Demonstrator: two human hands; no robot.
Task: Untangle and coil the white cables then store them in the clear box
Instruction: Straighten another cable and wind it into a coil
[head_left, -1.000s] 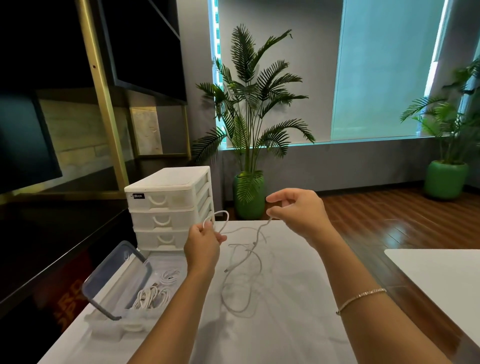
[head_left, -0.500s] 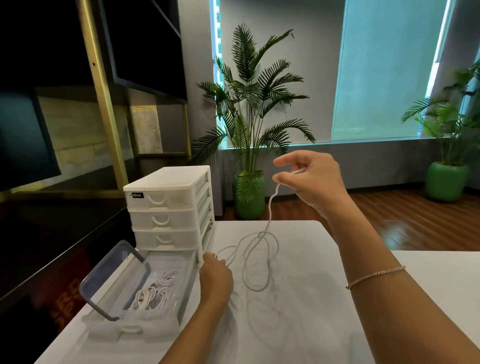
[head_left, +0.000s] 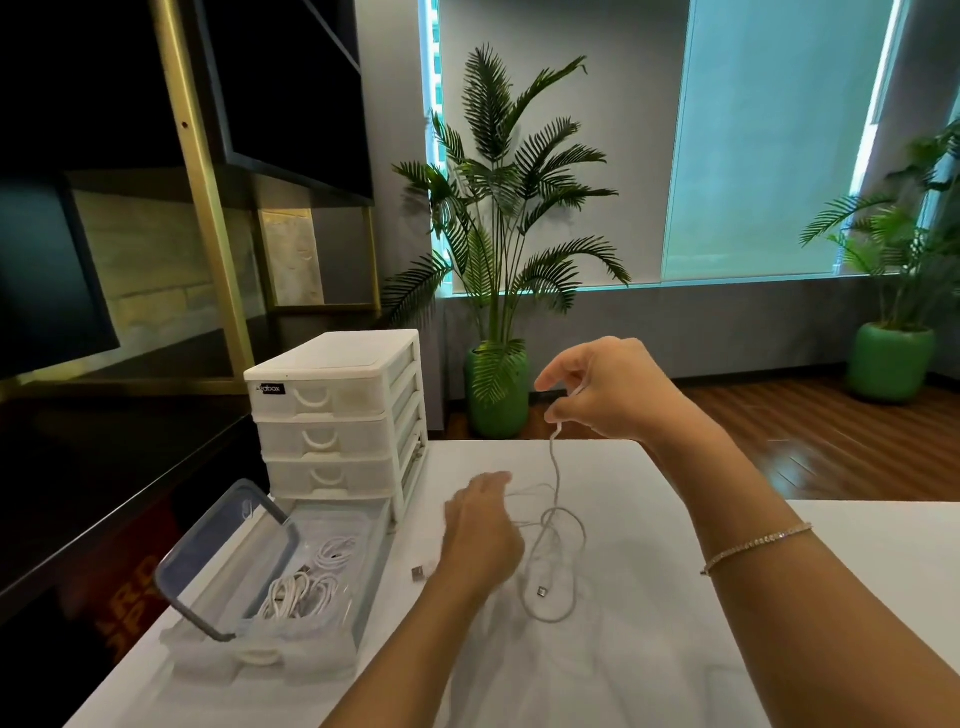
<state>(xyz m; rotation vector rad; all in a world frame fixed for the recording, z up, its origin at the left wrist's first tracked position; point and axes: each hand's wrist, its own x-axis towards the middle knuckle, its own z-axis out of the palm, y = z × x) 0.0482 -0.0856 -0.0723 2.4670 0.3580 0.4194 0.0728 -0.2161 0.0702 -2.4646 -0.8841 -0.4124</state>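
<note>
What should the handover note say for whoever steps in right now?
Right hand: raised above the table, pinching one end of the white cable.
Left hand: low over the table, at the cable's loose strands; grip unclear.
The cable hangs from the right hand into loops on the table; one connector lies inside the loop.
Clear box: open, lid tipped up, left of the hands, holding coiled cables.
Done: those cables stored.
Left: coil this cable, put it in the box.
</note>
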